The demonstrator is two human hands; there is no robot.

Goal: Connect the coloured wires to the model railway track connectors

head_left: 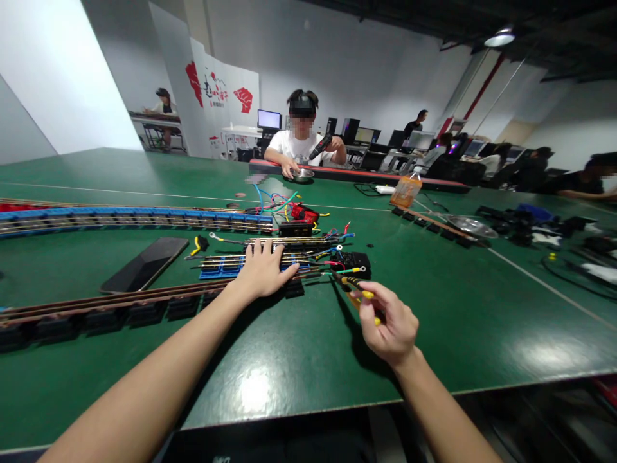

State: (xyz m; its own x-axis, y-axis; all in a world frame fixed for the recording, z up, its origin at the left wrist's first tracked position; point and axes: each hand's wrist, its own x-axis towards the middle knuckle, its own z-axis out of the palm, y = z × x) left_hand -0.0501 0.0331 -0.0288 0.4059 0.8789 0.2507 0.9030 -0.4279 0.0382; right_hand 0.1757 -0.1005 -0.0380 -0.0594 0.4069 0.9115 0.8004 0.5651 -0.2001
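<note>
My left hand [263,270] lies with spread fingers across a short assembly of metal rods on a blue base [222,265]. In my right hand [393,321] is a pair of pliers with yellow and black handles [354,284]. Their jaws meet the end of the assembly, where a green wire with a ring terminal [354,269] sticks out. Whether the jaws grip a wire is too small to tell. Just behind them sits a black box [357,260]. More coloured wires [277,200] and a red part [303,213] lie beyond my left hand.
A phone [144,265] lies left, between a long blue rail [135,218] and a brown rail on black blocks [106,312]. Opposite, a person [301,138] holds a power drill [320,146] beside a metal bowl [303,174]. An orange bottle [406,191] stands right.
</note>
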